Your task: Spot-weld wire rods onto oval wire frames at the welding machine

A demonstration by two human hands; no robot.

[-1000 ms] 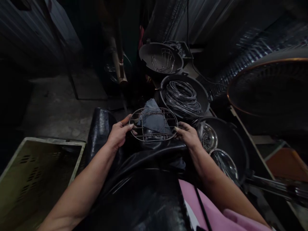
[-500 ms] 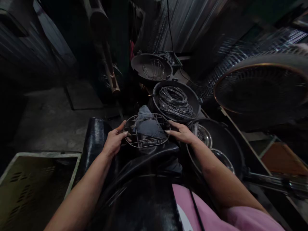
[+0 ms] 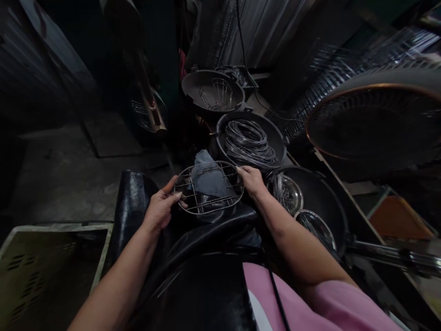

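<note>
An oval wire rack (image 3: pixel 208 187) with crossbars is held flat above my lap. My left hand (image 3: pixel 161 209) pinches its left rim, fingers closed round the wire. My right hand (image 3: pixel 251 180) grips the right rim at the far corner. Under the rack lies a grey-blue cloth (image 3: pixel 208 177) on a shiny black apron (image 3: pixel 193 257) that covers my knees.
A dark pan with coiled wire rings (image 3: pixel 251 142) sits just beyond the rack. Farther back, another pan holds a wire frame (image 3: pixel 213 94). A pan with metal lids (image 3: pixel 303 207) lies to the right, a large round grille (image 3: pixel 375 124) beyond it. A perforated crate (image 3: pixel 44 271) stands at the left.
The rack has shifted slightly left and nearer. My right hand has slid from the rack's near right side up to its far right corner. The camera has swung a little.
</note>
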